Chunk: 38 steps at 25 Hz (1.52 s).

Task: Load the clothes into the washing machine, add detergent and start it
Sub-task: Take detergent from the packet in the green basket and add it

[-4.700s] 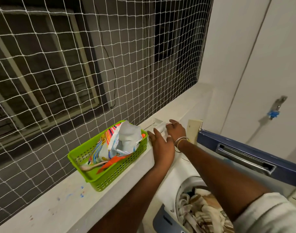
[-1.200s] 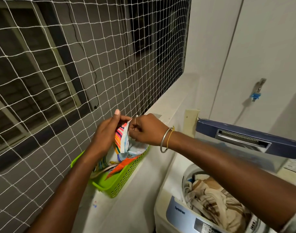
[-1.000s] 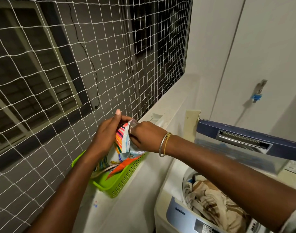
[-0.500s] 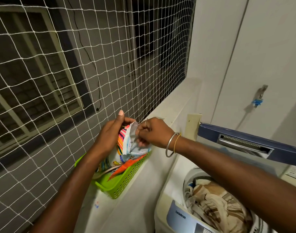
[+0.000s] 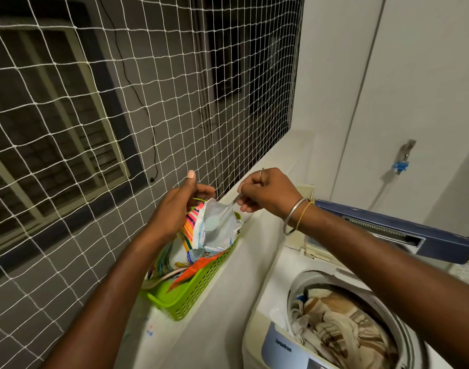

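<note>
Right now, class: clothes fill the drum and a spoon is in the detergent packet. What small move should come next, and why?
Probably lift the spoon out with the right hand while the left hand steadies the detergent packet; the clothes are already loaded.

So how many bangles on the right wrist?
2: a silver bangle and a thin gold one, side by side on the right wrist. None visible on the left.

Left hand (image 5: 172,217) gripping detergent packet (image 5: 214,230), right hand (image 5: 268,193) pinching spoon (image 5: 229,207)
</note>
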Tool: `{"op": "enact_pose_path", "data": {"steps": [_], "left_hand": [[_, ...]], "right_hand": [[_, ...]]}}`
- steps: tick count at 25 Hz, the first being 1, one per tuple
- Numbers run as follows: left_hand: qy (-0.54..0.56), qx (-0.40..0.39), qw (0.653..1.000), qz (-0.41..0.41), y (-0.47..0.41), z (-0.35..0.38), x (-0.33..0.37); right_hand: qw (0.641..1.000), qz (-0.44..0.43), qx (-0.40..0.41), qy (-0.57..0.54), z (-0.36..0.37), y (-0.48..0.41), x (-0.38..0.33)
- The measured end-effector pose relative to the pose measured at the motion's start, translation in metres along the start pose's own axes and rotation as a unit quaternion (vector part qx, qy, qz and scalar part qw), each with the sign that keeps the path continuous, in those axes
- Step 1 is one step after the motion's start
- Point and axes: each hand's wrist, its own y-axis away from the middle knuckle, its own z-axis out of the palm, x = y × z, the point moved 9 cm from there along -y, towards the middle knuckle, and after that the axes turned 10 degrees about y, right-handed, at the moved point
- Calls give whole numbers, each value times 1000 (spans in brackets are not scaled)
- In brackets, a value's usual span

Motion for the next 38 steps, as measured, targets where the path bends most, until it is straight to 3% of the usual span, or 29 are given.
{"op": "enact_pose_path", "data": {"steps": [12,20,30,38], "left_hand": [[-26,-69,992,-100,-37,17,-3],[-29,-104,978,-176,-92,29,-31],[-61,-87,969,-224,-137,29,-73],[-83,-104,966,-223,-141,33,-81]], "right_hand": [[993,49,23,-101,-38,-22,2],[984,97,-8,-148,-60,-82,30],[979,184,-44,-78,-52,-163,133],[986,147,-80,11,-28,-178,162]]}}
